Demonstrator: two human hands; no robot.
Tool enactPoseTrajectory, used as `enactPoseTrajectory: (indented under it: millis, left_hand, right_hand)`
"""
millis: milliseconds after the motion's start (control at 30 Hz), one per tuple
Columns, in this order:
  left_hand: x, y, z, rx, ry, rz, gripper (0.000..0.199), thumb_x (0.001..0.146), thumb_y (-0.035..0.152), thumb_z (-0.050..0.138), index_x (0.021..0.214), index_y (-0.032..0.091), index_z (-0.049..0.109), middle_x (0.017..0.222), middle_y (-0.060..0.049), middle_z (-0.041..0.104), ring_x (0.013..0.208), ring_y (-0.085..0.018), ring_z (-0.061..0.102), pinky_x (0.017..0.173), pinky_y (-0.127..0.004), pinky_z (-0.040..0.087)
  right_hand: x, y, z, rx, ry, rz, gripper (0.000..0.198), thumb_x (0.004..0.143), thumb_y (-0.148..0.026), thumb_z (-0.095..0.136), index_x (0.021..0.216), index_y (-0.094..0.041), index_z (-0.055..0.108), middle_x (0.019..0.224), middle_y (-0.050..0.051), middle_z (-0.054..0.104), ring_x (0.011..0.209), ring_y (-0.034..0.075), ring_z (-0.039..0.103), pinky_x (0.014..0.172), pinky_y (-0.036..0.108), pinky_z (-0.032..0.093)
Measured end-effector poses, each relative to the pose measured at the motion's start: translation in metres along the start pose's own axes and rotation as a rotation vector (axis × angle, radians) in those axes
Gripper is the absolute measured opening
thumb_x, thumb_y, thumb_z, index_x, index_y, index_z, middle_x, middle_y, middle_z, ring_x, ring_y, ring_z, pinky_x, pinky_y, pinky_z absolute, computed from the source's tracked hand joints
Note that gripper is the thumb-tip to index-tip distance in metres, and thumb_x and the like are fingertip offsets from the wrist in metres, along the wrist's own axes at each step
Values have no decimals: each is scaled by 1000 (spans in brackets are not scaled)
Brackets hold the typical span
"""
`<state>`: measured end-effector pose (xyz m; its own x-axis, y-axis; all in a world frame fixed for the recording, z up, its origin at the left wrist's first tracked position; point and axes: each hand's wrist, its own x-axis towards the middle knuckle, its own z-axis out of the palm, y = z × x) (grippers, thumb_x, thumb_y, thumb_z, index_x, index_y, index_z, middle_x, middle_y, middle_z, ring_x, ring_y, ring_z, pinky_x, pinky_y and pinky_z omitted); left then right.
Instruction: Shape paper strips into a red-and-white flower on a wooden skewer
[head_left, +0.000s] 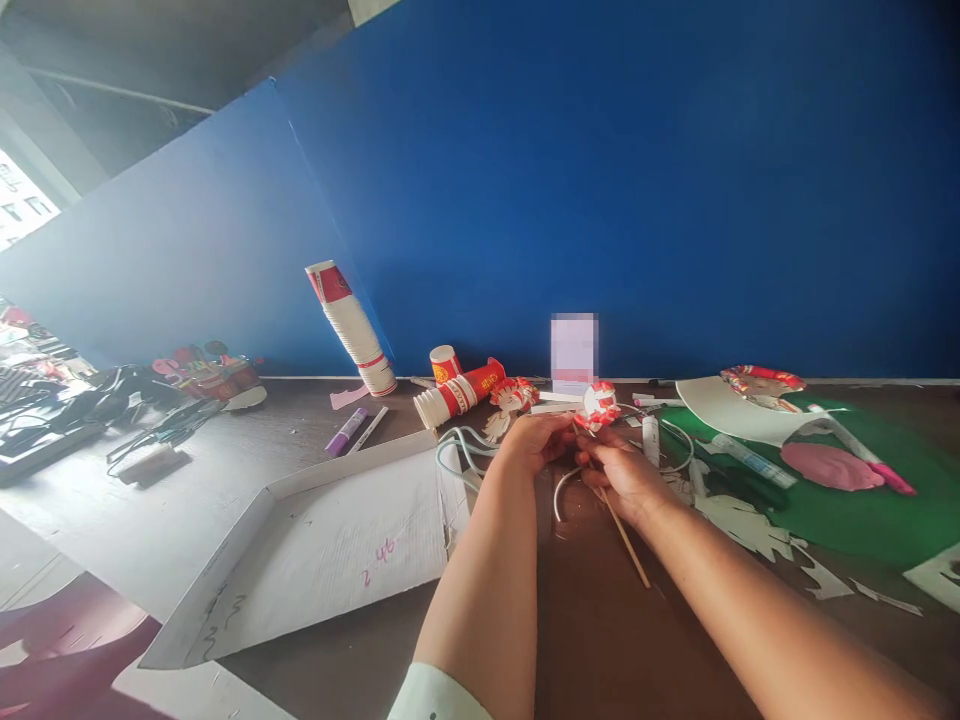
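My left hand (544, 437) is closed, its fingertips meeting those of my right hand just below a red-and-white paper flower (600, 404). What the left fingers pinch is hidden. My right hand (622, 474) grips a thin wooden stick (628, 545), whose lower end slants down toward me. The flower appears to sit at the stick's upper end, though fingers cover the join. Close to the right hand, a pale curved wire (559, 498) lies on the dark table (577, 640). Another cut red-and-white paper piece (514, 392) lies beyond my left hand.
A white box lid (337, 545) lies left of my arms. Behind it are a leaning stack of paper cups (352, 335), a fallen cup stack (461, 393) and a purple marker (346, 432). Rightward lie paper scraps (742, 520), a pink paper oval (829, 467) and green material (847, 525). A blue partition (600, 180) rises behind.
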<state>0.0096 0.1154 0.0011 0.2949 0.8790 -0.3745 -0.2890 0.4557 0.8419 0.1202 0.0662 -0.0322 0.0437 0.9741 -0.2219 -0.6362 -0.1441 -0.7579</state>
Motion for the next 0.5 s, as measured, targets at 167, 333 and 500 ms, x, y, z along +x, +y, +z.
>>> enactPoseTrajectory:
  millis: [167,333,500]
  left_hand:
    - [-1,2,3,1,25,7,7,74,6,63,68,9,63,57,-2,60,45,-6,52,45,-17,37]
    - [4,0,1,-5,60,3,6,72,6,63,68,10,63,54,-2,59,44,-6,50,46,-17,39]
    - [8,-2,0,-31,31,7,5,69,4,63,71,9,65,59,-3,61,45,-7,51,47,-19,39]
  right_hand:
    - [1,1,1,-19,3,-15,39,50,-16,78,85,-24,64,72,-2,64,49,4,48,31,11,19]
    - [0,1,1,-32,-32,-39,37,52,-17,77,85,-26,64,71,-3,62,49,5,48,31,12,19]
    - [-4,0,3,-38,-30,-49,29,55,-15,75,80,-25,64,72,-3,64,48,5,48,29,11,20]
